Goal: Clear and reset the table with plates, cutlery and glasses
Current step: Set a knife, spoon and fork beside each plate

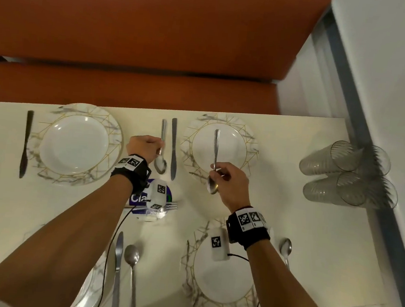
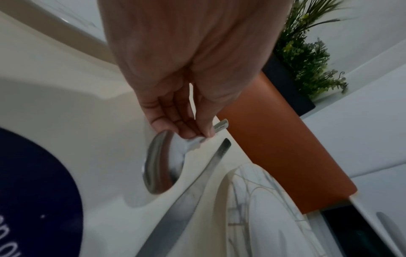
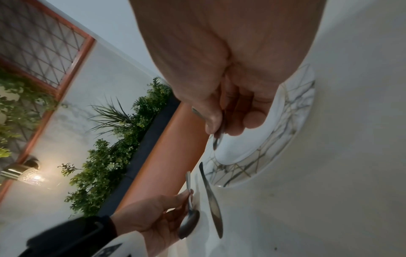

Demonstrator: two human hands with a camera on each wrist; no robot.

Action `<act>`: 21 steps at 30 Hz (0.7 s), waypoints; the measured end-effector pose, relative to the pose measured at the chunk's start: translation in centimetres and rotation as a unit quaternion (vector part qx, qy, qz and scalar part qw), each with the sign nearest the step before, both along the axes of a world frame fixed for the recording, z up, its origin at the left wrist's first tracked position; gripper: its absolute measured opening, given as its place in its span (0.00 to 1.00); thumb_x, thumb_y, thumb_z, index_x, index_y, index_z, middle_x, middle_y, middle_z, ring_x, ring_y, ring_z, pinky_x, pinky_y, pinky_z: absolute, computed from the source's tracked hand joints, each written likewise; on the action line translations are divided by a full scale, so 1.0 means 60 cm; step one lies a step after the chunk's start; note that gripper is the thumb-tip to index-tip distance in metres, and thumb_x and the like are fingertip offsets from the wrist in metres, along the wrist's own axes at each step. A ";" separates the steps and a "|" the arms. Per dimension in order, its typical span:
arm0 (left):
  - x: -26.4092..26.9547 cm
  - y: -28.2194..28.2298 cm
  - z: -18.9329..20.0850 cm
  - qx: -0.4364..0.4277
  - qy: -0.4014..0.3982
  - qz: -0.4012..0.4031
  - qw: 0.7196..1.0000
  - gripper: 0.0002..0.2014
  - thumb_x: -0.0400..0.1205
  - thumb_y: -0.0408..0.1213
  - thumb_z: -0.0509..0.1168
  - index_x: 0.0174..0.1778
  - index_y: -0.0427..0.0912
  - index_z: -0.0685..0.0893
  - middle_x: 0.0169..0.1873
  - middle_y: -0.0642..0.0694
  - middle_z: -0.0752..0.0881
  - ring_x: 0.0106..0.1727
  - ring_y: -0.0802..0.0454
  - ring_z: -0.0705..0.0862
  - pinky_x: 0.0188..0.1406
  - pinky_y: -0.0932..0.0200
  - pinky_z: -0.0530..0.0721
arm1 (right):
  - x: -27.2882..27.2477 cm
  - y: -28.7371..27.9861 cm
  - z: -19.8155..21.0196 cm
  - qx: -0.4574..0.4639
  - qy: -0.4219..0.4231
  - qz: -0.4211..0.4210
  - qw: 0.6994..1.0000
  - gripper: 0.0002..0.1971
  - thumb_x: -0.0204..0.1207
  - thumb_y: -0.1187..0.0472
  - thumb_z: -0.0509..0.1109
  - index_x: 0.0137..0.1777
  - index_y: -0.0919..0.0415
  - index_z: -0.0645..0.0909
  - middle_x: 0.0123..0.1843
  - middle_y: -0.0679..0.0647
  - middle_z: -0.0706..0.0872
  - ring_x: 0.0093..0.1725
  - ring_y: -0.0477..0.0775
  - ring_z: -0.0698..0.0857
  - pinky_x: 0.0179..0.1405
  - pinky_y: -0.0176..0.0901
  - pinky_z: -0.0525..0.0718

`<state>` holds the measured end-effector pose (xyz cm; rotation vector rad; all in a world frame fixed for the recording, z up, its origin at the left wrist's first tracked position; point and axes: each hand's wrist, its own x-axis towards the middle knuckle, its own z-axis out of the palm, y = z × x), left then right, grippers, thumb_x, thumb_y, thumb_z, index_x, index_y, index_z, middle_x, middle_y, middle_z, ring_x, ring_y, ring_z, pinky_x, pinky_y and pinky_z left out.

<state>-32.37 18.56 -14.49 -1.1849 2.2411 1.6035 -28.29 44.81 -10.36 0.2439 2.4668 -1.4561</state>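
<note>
My left hand (image 1: 148, 146) pinches the neck of a steel spoon (image 1: 161, 149) lying on the table beside a table knife (image 1: 173, 148), between the two far plates. In the left wrist view my thumb and fingers close on that spoon (image 2: 160, 163) just above its bowl. My right hand (image 1: 228, 180) holds a second spoon (image 1: 215, 159) by its lower handle, lifted over the near edge of the far right marble-rimmed plate (image 1: 242, 134), bowl toward me. The right wrist view shows this spoon (image 3: 218, 137) between thumb and fingers above the plate (image 3: 292, 121).
A far left plate (image 1: 75, 144) has a dark knife (image 1: 26, 142) on its left. Several clear glasses (image 1: 346, 173) lie stacked at the right edge. Forks (image 1: 167, 206) rest on a blue-labelled object. Nearer me lie a plate (image 1: 221, 287), spoon (image 1: 285, 251), knife (image 1: 118, 268), another spoon (image 1: 132, 277).
</note>
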 end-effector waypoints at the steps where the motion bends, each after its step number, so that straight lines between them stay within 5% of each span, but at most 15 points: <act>1: -0.003 0.000 -0.003 -0.012 -0.005 -0.001 1.000 0.04 0.79 0.39 0.79 0.47 0.45 0.96 0.39 0.44 0.94 0.38 0.49 0.90 0.52 0.53 0.93 | -0.002 0.003 -0.001 -0.002 0.004 -0.001 1.000 0.06 0.77 0.63 0.76 0.51 0.52 0.90 0.42 0.43 0.91 0.44 0.37 0.88 0.47 0.23 0.82; 4: -0.009 0.002 -0.009 -0.044 -0.023 -0.005 0.999 0.04 0.78 0.40 0.79 0.44 0.44 0.96 0.38 0.44 0.94 0.36 0.50 0.89 0.44 0.58 0.90 | -0.008 0.006 -0.006 -0.013 0.017 -0.006 1.000 0.06 0.77 0.64 0.76 0.51 0.54 0.90 0.42 0.44 0.91 0.44 0.39 0.88 0.49 0.27 0.84; 7: -0.014 0.007 -0.007 -0.071 -0.035 -0.006 0.997 0.05 0.78 0.41 0.79 0.42 0.45 0.96 0.37 0.46 0.94 0.39 0.49 0.90 0.47 0.56 0.91 | -0.013 0.006 -0.007 -0.020 0.020 -0.006 1.000 0.06 0.77 0.63 0.76 0.52 0.54 0.91 0.42 0.45 0.91 0.46 0.43 0.88 0.53 0.33 0.85; 21: -0.012 0.020 -0.004 -0.097 -0.035 0.019 0.994 0.04 0.77 0.40 0.80 0.41 0.44 0.96 0.37 0.46 0.94 0.42 0.48 0.93 0.44 0.55 0.93 | -0.015 0.005 -0.012 -0.020 0.017 0.000 1.000 0.06 0.77 0.63 0.77 0.52 0.54 0.91 0.42 0.44 0.91 0.45 0.40 0.87 0.49 0.26 0.82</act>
